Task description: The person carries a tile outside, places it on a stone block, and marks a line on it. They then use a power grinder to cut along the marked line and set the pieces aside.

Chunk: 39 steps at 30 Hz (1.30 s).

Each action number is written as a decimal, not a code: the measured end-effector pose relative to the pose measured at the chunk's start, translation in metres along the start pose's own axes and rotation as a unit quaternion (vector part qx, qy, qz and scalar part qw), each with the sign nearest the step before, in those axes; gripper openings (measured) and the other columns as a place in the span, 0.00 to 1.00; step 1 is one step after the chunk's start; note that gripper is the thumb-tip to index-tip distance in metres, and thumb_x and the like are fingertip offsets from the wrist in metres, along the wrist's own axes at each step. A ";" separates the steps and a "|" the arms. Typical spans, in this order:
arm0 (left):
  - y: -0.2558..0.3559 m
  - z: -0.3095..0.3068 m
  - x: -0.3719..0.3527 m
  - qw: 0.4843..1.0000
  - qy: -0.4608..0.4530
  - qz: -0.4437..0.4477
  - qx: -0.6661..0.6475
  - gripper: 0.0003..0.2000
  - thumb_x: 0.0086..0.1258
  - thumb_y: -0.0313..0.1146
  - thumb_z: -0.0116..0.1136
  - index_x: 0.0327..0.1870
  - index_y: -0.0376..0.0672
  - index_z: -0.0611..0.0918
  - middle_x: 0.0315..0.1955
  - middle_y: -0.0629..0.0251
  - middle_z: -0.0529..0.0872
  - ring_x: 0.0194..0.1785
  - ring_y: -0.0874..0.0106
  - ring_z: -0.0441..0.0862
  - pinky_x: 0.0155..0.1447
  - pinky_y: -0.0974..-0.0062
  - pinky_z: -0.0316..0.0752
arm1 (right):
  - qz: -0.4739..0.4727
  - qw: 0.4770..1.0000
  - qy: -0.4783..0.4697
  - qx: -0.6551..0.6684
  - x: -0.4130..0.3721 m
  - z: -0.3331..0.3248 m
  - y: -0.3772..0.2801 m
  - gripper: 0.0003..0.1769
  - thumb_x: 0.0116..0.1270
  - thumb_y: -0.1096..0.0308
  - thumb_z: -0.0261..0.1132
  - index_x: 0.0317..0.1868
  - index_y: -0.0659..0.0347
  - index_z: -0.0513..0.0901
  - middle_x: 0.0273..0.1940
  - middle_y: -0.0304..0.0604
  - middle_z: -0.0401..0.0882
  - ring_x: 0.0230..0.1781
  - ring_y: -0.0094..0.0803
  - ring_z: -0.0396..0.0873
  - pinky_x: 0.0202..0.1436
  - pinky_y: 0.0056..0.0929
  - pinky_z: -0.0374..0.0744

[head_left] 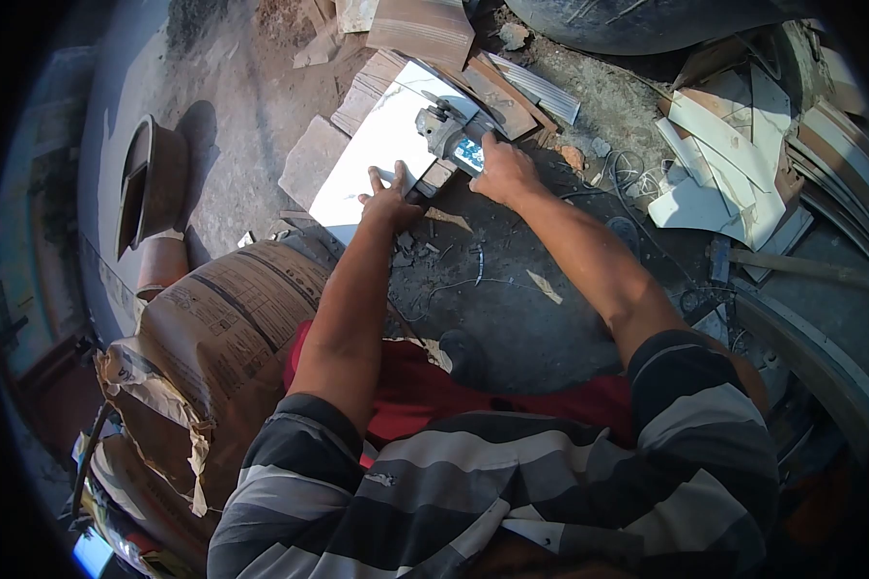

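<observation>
A white tile [357, 174] lies tilted over other tile pieces on the ground, bright in the sun. My left hand [389, 200] rests on its near right edge, fingers spread. On the tile's right part sits an angle grinder [444, 133], its head over the white surface. My right hand [507, 172] is wrapped round the grinder's body, by a blue and white label. A small block [437, 178] shows under the tile's edge, between my two hands. The grinder's disc is too small and blurred to make out.
Broken tiles [729, 159] are heaped at the right, near a hammer [719, 261] and loose wire [630, 174]. A paper sack [232, 318] stands at the left, below a basin [154, 183]. Brown tiles [420, 34] lie at the top.
</observation>
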<state>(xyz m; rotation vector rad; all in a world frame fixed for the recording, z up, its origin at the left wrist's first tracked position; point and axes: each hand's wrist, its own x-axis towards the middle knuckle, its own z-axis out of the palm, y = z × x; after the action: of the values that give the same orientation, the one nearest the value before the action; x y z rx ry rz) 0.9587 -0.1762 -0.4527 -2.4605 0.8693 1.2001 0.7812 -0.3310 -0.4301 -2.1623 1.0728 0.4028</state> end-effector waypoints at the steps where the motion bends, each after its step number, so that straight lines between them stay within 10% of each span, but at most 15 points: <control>1: 0.001 0.000 -0.001 1.000 -0.001 0.000 0.001 0.56 0.61 0.47 0.71 0.85 0.75 0.42 0.86 0.51 0.30 0.80 0.26 0.49 0.77 0.46 0.69 | 0.001 1.000 0.000 0.001 -0.001 0.001 0.001 0.39 0.57 0.60 0.75 0.67 0.64 0.71 0.57 0.58 0.85 0.62 0.54 0.83 0.65 0.48 0.82; 39: 0.000 0.000 -0.002 1.000 0.010 -0.005 -0.007 0.56 0.60 0.48 0.72 0.85 0.76 0.45 0.86 0.53 0.32 0.81 0.27 0.49 0.78 0.46 0.68 | -0.015 0.998 0.061 -0.001 -0.024 0.018 0.033 0.37 0.53 0.59 0.80 0.58 0.62 0.70 0.50 0.61 0.86 0.55 0.61 0.84 0.59 0.55 0.82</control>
<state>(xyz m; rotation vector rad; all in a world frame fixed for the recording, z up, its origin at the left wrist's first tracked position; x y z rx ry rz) 0.9573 -0.1755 -0.4512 -2.4894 0.8550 1.1844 0.7405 -0.3188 -0.4441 -2.2271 1.1045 0.2603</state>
